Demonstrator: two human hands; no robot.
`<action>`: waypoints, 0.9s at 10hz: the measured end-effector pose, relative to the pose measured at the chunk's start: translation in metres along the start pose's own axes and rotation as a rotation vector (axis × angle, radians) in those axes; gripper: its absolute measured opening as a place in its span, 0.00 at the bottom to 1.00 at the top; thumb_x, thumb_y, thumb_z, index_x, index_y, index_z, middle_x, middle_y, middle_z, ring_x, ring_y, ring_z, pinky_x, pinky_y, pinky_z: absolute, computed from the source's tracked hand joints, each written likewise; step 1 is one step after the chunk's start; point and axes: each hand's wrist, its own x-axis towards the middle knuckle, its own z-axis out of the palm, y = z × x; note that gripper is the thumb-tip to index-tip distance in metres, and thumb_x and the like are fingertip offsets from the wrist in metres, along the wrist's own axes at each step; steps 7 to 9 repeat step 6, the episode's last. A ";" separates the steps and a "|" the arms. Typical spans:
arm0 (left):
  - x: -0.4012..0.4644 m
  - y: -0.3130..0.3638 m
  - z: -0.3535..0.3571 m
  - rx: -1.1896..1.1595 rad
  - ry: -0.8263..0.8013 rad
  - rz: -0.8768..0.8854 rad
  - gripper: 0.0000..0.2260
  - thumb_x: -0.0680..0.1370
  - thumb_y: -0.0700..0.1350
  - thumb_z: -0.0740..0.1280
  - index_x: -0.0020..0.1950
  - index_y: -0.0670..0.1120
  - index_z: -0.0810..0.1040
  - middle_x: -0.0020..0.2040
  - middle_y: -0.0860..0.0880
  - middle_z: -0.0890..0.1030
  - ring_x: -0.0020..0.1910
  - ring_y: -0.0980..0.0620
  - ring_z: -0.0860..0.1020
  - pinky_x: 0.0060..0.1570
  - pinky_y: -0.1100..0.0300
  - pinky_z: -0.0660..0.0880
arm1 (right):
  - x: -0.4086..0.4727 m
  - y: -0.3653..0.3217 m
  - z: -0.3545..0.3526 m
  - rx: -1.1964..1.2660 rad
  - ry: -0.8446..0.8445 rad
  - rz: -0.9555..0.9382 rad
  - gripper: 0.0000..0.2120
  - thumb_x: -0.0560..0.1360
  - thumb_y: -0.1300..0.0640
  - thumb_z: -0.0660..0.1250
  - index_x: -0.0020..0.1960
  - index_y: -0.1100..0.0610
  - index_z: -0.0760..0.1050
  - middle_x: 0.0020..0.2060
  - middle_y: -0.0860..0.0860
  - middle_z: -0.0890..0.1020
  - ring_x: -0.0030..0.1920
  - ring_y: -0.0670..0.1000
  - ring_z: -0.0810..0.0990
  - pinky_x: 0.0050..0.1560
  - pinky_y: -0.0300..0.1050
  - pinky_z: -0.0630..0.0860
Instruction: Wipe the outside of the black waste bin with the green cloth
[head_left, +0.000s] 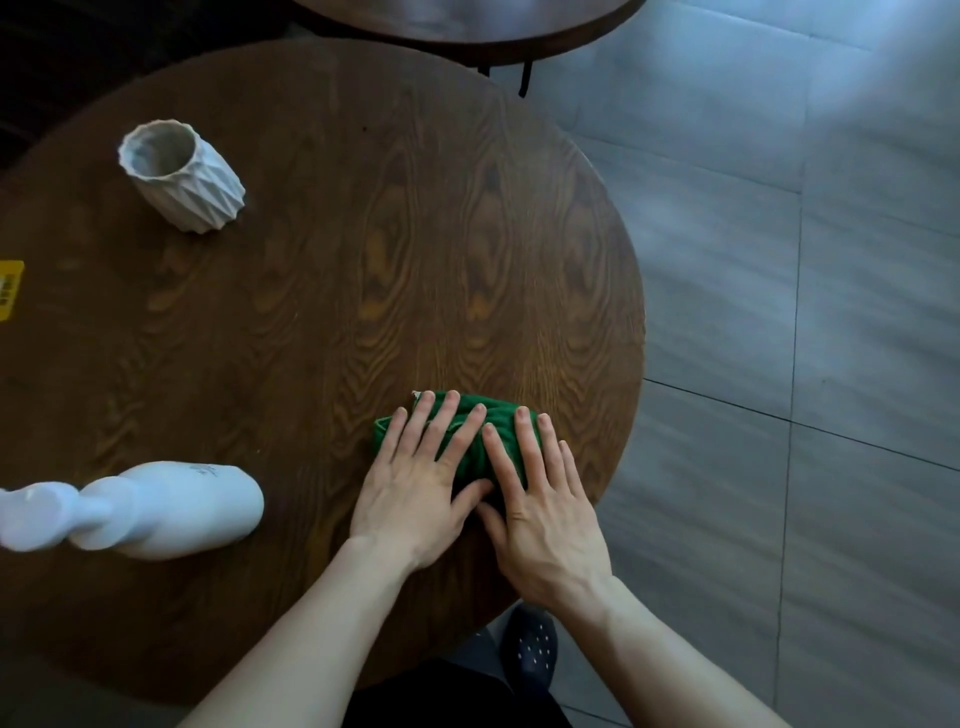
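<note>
Green cloth (470, 421) pressed flat on desk (311, 312), bin wiping apparently not begun.
Left hand (415, 493) and right hand (540, 514) open, palms down on cloth; black waste bin out of view.

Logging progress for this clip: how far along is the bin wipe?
Done: nothing visible; no black bin shows in this view. In hand: both the left hand and right hand lie flat on the folded green cloth on the round wooden table, pressing rather than gripping it. Left: pick up the cloth, reach the bin, wipe its outside.
</note>
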 end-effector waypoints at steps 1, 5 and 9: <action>-0.002 -0.002 -0.003 -0.002 -0.003 0.017 0.33 0.80 0.64 0.48 0.79 0.58 0.35 0.82 0.51 0.40 0.79 0.50 0.35 0.78 0.45 0.44 | 0.001 -0.001 -0.005 -0.023 -0.042 -0.003 0.37 0.84 0.38 0.51 0.83 0.43 0.32 0.84 0.53 0.35 0.83 0.56 0.30 0.83 0.56 0.37; -0.045 -0.012 -0.061 -0.062 -0.079 -0.030 0.29 0.81 0.60 0.55 0.80 0.59 0.49 0.82 0.52 0.51 0.81 0.51 0.44 0.79 0.49 0.46 | -0.005 -0.030 -0.078 0.010 -0.188 0.099 0.31 0.85 0.38 0.56 0.84 0.47 0.54 0.85 0.55 0.53 0.84 0.59 0.52 0.83 0.58 0.55; -0.061 -0.012 -0.086 -0.050 -0.083 -0.026 0.29 0.81 0.59 0.56 0.80 0.57 0.51 0.82 0.52 0.53 0.81 0.51 0.46 0.79 0.50 0.46 | -0.019 -0.044 -0.099 -0.024 -0.141 0.115 0.28 0.84 0.38 0.57 0.81 0.49 0.63 0.82 0.55 0.61 0.82 0.58 0.60 0.79 0.56 0.63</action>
